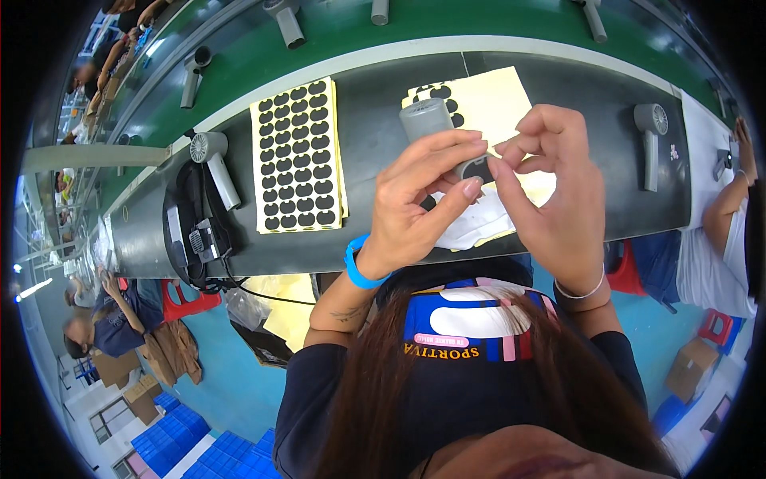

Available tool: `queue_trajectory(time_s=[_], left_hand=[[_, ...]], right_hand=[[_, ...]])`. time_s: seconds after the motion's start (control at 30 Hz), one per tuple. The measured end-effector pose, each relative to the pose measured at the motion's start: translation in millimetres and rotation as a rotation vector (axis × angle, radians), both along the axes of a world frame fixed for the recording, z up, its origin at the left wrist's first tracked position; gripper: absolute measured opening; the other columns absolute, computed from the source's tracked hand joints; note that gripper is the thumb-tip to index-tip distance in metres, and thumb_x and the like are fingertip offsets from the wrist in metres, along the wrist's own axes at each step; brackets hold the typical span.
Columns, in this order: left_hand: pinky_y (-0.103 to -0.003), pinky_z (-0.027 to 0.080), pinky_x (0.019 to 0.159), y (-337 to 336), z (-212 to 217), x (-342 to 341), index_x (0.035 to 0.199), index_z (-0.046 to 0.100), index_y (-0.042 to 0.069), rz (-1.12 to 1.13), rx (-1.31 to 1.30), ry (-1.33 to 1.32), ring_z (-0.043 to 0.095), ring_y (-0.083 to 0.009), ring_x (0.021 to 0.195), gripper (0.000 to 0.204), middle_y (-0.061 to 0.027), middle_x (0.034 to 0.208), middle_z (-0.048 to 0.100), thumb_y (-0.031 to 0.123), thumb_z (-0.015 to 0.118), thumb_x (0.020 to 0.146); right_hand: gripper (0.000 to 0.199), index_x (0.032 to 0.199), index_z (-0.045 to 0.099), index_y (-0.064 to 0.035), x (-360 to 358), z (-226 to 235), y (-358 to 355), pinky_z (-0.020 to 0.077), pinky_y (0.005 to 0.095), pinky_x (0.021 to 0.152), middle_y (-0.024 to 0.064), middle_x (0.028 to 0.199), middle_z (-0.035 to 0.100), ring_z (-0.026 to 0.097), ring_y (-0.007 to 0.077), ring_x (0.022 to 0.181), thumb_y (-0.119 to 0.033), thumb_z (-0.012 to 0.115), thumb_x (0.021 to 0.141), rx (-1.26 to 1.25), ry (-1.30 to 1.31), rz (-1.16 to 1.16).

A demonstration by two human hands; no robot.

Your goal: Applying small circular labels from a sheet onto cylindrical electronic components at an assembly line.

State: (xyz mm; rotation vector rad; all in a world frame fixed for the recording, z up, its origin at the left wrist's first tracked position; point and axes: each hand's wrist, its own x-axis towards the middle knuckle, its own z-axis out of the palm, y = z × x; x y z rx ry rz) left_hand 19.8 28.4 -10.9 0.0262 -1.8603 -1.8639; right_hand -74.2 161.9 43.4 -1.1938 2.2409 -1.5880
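Note:
My left hand (419, 188), with a blue band on its wrist, is closed round a grey handheld fan (427, 120). A dark rounded patch (477, 169) shows on the end of the fan facing me, between my two hands. Close beside that end, my right hand (558, 184) has thumb and forefinger pinched together. Whatever may be between those fingertips is too small to make out. Beneath my hands lie a cream backing sheet (499, 92) with a few black stickers and a crumpled white piece (471, 223). Part of the fan is hidden by my left fingers.
Left on the black table (367, 88) lies a stack of black oval sticker sheets (295, 160). Farther left are a grey fan (214, 164) and a black device with cables (195, 231). Another fan (650, 144) lies right. More fans rest on the green conveyor (479, 20); co-workers sit both sides.

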Motion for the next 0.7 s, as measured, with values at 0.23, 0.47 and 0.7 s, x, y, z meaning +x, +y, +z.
queue_trajectory(time_s=[0.23,0.47,0.7], left_hand=[[-0.022,0.049,0.062,-45,18,-6,0.097,0.065,0.005,0.059,-0.295,0.021,0.061,-0.0148,0.097,0.024,-0.0086,0.113,0.062,0.003,0.074,0.075],[-0.032,0.05,0.068,-151,-21,-173,0.097,0.061,0.003,0.1,-0.838,0.105,0.06,-0.024,0.075,0.025,-0.0136,0.101,0.062,0.007,0.072,0.075],[-0.031,0.05,0.072,-196,-65,-224,0.108,0.056,0.001,0.229,-1.165,0.385,0.06,-0.0238,0.08,0.037,-0.0151,0.104,0.061,0.001,0.069,0.073]], right_hand=[[0.041,0.107,0.049,-0.0034,-38,-22,-9,0.0481,0.0287,0.074,0.0083,0.092,0.059,0.061,0.0179,0.088,-0.011,0.076,0.077,0.082,0.133,-0.103],[0.016,0.097,0.057,-0.0005,-73,-81,-45,0.0505,0.0321,0.07,0.0099,0.095,0.06,0.063,0.0226,0.083,-0.002,0.063,0.082,0.186,0.12,-0.027],[0.013,0.091,0.059,-0.0015,-66,-97,-53,0.0494,0.0336,0.07,0.0104,0.09,0.059,0.063,0.0232,0.08,-0.004,0.066,0.08,0.376,0.079,-0.029]])
